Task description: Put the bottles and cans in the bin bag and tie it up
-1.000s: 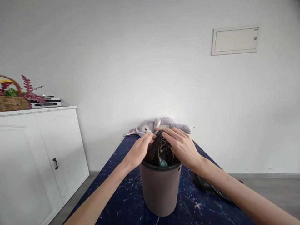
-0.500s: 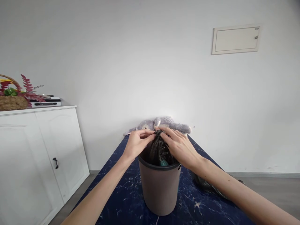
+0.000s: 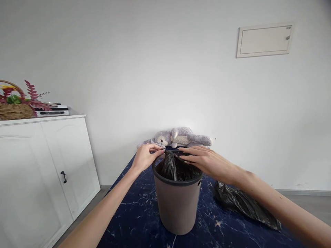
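A taupe trash can (image 3: 178, 206) with a dark rim stands upright on the blue marbled table. Inside it is a black garbage bag (image 3: 170, 167), its top gathered and pulled up toward the left. My left hand (image 3: 147, 156) pinches the twisted end of the bag above the left side of the rim. Over the right side of the rim, my right hand (image 3: 204, 159) has its fingers stretched out beside the gathered plastic; whether the fingertips touch the bag is hard to tell.
Another black plastic bag (image 3: 245, 205) lies crumpled on the table (image 3: 134, 217) at the right. A grey plush toy (image 3: 181, 136) lies at the far end by the wall. At left stands a white cabinet (image 3: 59, 165) with a flower basket (image 3: 15, 111) on top.
Both hands were together at the bag's upright twisted top. My right hand has drawn away to the right and its fingers have straightened; my left hand has pulled the bag's end leftward and lower.
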Demonstrator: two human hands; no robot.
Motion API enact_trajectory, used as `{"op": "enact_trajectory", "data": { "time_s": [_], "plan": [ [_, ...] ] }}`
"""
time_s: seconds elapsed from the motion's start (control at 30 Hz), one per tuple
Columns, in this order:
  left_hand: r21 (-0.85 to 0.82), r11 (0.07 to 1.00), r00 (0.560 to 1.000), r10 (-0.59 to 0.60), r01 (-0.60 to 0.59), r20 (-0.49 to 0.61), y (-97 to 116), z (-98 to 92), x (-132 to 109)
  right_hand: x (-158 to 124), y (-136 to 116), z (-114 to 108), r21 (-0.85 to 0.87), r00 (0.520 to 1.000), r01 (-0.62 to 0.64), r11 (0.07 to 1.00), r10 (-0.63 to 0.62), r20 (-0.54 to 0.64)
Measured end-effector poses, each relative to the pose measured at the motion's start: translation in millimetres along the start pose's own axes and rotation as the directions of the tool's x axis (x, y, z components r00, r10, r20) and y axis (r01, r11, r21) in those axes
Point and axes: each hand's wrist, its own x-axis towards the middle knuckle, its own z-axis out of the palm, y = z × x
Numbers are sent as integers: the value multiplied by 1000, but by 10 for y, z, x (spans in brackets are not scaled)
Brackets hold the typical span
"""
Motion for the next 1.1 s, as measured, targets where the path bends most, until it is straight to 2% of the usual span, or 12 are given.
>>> {"op": "enact_trajectory", "data": {
  "time_s": [0.1, 0.17, 0.27, 0.37, 0.53, 0.6, 0.67, 0.73, 0.77, 0.83, 0.93, 1.1],
  "plan": [
    [14, 1000, 1000, -21, 21, -4, -22, -34, -3, -68, 40, -21, 55, 998, -57, 997, 56, 16],
    [0, 1000, 1000, -28, 28, -3, 19, -45, -7, -54, 12, -56, 155, 993, -117, 981, 113, 35],
    [-42, 999, 1000, -24, 24, 9, 178, -39, -22, 76, -92, -113, 340, 980, -193, 920, 168, 102],
    [-97, 995, 1000, 18, -16, 19, 405, -18, -62, 272, -187, -109, 436, 979, -191, 880, 139, 149],
    [-142, 985, 995, 99, -96, 20, 621, 1, -145, 446, -224, 27, 492, 977, -212, 844, 188, 99],
    [-113, 991, 997, 71, -68, 21, 599, 16, -155, 443, -225, 64, 472, 974, -224, 853, 217, 70],
    [-68, 996, 993, 57, -50, 104, 544, 48, -155, 429, -234, 75, 450, 973, -225, 864, 226, 52],
    [-32, 996, 977, 83, -78, 196, 489, 99, -150, 418, -251, 71, 432, 973, -221, 874, 226, 40],
    [-18, 994, 973, 105, -103, 204, 467, 126, -148, 414, -260, 67, 426, 974, -218, 878, 225, 36],
    [12, 992, 983, 126, -129, 136, 432, 175, -138, 394, -276, 64, 417, 975, -212, 884, 220, 30],
    [19, 996, 996, 86, -86, 12, 360, 197, -105, 307, -290, 64, 380, 976, -209, 901, 216, 25],
    [-28, 1000, 999, -15, 14, -40, 98, 138, -23, 63, -351, 9, 124, 987, -161, 979, 159, 22]
  ]
}}
